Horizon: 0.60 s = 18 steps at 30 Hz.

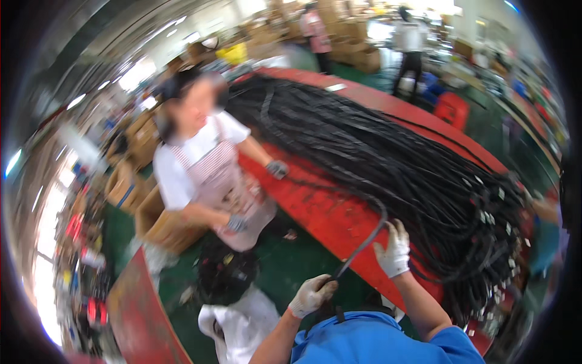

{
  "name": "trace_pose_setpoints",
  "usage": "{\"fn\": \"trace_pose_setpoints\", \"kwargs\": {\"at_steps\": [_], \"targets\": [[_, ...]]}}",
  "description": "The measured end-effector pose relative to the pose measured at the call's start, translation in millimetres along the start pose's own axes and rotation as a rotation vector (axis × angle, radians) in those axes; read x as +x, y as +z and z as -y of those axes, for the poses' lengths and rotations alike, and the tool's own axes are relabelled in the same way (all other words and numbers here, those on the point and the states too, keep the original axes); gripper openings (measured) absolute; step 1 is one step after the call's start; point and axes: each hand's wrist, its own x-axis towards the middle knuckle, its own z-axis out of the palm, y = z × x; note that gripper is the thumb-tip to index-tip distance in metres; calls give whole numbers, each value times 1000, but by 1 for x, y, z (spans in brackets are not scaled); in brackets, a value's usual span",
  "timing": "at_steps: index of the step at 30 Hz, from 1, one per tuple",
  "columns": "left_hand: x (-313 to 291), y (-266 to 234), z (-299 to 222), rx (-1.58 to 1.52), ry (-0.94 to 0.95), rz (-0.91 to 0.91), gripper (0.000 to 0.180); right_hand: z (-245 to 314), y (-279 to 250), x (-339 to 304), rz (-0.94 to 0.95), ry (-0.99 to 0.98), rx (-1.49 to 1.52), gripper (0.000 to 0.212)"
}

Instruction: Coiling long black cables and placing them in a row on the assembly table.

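My left hand (313, 294), in a white work glove, is closed round a long black cable (362, 247). From this fist the cable rises over the red table (327, 225), bends near my right hand and runs back toward a co-worker's gloved hand (277, 169). My right hand (394, 250), also in a white glove, is raised beside the bend with its fingers apart and nothing in its grasp. A big bundle of black cables (388, 164) lies along the table, with small white pieces among its near right ends.
Across the table's left edge stands a co-worker (209, 176) in a striped apron. Cardboard boxes (167, 221), a black heap (225, 270) and a white sack (239, 324) are on the green floor. A red panel (145, 309) leans in at lower left. Two people are farther back.
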Motion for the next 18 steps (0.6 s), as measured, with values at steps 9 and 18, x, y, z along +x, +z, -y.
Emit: {"fn": "trace_pose_setpoints", "kwargs": {"at_steps": [9, 18], "targets": [[50, -41, 22, -194, 116, 92, 38, -4, 0, -124, 20, 679, 53, 58], [58, -31, 27, -25, 49, 284, 22, 5, -18, -215, -6, 917, -67, 49]]}}
